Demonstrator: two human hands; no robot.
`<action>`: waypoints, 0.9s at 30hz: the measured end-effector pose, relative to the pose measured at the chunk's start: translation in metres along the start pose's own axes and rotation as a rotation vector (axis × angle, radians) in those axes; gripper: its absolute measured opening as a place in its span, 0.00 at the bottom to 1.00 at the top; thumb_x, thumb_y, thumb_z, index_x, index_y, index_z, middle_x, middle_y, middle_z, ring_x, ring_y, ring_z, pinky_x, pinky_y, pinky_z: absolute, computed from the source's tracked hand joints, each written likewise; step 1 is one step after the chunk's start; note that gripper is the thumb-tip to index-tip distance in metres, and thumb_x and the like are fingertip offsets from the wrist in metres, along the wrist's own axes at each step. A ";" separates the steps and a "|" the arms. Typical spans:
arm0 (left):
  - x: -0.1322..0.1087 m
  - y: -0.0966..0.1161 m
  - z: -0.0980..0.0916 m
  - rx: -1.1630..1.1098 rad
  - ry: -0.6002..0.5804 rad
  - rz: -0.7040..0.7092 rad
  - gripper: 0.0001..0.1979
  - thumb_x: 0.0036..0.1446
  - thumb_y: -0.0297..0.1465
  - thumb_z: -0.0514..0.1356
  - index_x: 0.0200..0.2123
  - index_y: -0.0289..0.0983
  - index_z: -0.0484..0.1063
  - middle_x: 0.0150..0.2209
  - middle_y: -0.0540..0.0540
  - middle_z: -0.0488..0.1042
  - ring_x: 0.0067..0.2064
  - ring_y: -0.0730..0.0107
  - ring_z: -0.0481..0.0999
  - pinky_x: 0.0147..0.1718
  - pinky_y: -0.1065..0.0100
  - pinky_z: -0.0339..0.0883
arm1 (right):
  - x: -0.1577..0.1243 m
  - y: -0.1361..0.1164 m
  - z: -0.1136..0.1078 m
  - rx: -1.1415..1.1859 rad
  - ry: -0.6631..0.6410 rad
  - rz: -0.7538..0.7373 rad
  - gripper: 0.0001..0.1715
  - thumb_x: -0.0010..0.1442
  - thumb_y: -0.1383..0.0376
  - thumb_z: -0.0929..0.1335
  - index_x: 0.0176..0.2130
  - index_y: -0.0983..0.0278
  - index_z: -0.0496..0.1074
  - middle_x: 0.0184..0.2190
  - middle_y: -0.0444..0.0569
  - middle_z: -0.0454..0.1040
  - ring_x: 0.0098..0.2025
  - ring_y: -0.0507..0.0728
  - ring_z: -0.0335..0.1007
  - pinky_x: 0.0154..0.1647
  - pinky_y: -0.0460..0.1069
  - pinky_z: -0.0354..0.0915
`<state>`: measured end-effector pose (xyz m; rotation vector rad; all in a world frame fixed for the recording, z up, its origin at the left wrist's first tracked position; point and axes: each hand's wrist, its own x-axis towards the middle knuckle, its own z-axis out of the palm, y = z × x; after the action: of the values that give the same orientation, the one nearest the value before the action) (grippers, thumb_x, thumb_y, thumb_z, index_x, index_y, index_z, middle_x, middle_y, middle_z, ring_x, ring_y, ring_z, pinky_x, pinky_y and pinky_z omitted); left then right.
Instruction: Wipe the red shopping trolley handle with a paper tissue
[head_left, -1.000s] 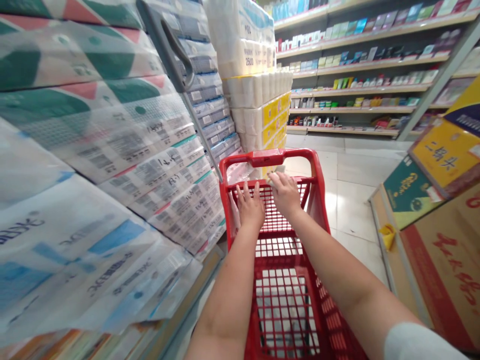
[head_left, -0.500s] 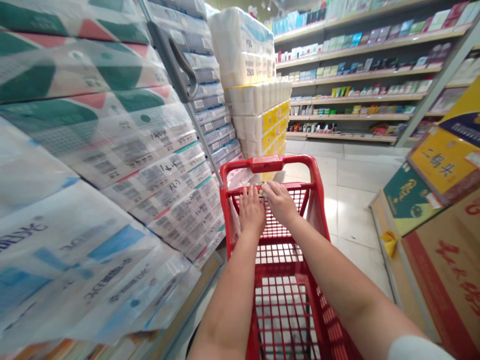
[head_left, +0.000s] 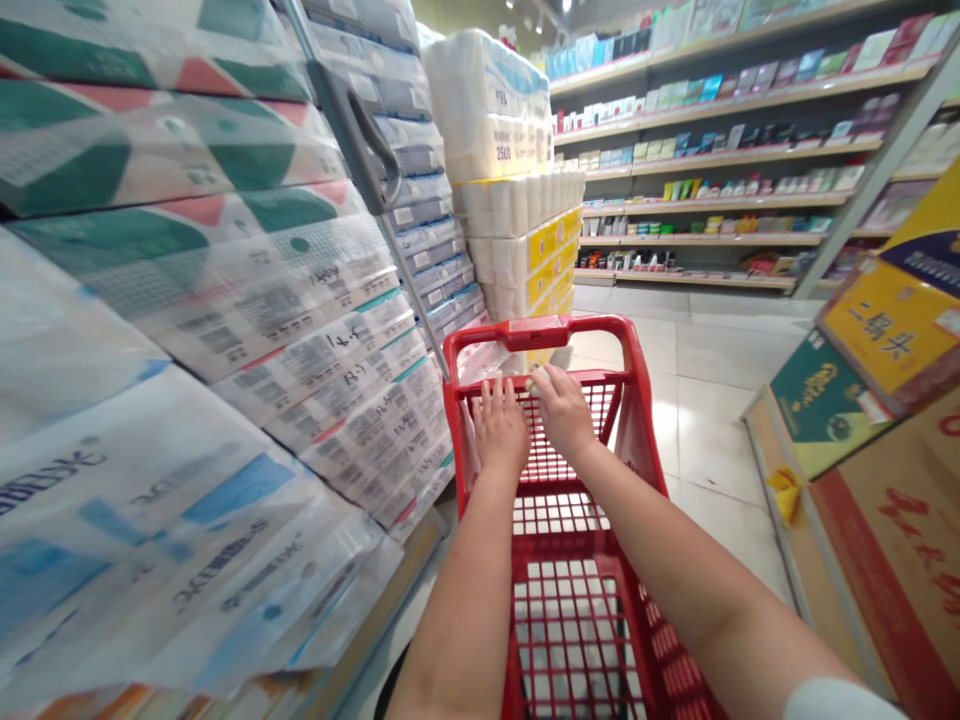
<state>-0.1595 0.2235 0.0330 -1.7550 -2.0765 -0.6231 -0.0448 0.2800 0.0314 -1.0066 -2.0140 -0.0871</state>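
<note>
A red plastic shopping basket with a grid floor and walls lies in front of me. My left hand is laid flat over its far end, fingers stretched toward the top rim. Beside it, my right hand has bent fingers at the same rim; a tiny pale thing seems to show at its fingertips, too small to name. Beyond both hands rises the basket's red carrying handle. A metal rod with a grey pull handle slants up and left from the basket's far left corner.
Stacked tissue packs line the left side. Ahead stand toilet-roll packs, with shelves of small boxes and bottles behind. Cartons are piled on a low platform at the right, beside the tiled floor.
The view has shifted slightly, so the basket and surroundings sit a little lower and farther right. Both hands keep nearly the same place at the basket's far rim.
</note>
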 end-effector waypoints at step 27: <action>-0.003 -0.011 0.000 0.066 -0.027 -0.223 0.29 0.61 0.26 0.44 0.66 0.29 0.47 0.67 0.36 0.49 0.68 0.58 0.48 0.65 0.53 0.47 | 0.019 -0.032 0.015 0.069 -0.128 -0.110 0.23 0.63 0.71 0.61 0.56 0.60 0.66 0.59 0.54 0.65 0.58 0.60 0.61 0.58 0.56 0.57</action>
<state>-0.1695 0.2194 0.0307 -1.5166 -2.3042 -0.5872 -0.0825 0.2759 0.0449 -0.8771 -2.1730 -0.0116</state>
